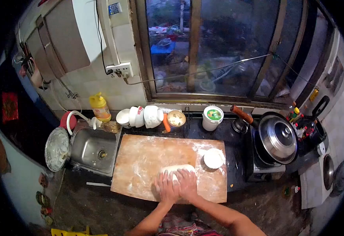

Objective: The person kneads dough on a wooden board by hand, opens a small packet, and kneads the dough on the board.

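Note:
A pale slab of dough (178,168) lies on a floured wooden board (140,157). Both hands press on it from the near side, side by side. My left hand (167,188) has its fingers spread over the dough's left part. Beside it, my right hand (187,184) rests on the right part, fingers stretched out. The palms hide the near part of the dough. To the right, on the same board, stands a white bowl (214,158) that holds white powder.
A metal sink (89,151) is at the left, with a floury basin (57,149) beside it. Behind the board stand stacked bowls (153,117), a brown bowl (176,118) and a white tub (212,118). A lidded pan (278,137) sits on the stove at the right.

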`<state>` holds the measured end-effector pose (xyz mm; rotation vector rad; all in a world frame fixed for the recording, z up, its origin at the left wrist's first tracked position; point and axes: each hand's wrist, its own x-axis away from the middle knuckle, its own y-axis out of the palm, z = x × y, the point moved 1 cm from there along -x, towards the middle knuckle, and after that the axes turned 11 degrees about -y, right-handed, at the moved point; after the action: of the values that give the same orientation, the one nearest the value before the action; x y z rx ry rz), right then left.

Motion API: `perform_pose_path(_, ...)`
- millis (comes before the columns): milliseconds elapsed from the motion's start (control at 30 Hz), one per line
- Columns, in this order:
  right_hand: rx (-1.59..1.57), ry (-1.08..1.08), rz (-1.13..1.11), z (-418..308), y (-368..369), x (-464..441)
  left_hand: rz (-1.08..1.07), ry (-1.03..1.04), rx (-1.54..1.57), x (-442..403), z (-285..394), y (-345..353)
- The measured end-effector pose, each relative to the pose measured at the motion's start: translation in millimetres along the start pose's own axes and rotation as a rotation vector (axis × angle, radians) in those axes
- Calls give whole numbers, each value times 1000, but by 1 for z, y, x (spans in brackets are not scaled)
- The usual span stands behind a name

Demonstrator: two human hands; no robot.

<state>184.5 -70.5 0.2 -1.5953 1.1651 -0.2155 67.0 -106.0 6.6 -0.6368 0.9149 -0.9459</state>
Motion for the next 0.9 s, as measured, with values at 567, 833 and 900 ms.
perform_pose_path(567,181,97,97,93,58,-154,78,29,5,-169,-52,103)
perform_pose_path(833,185,74,-59,106,58,-188,-284,8,-151,-204,-65,118)
perform_pose_path(900,78,149,-66,92,52,-159,-501,55,10,-203,-77,90)
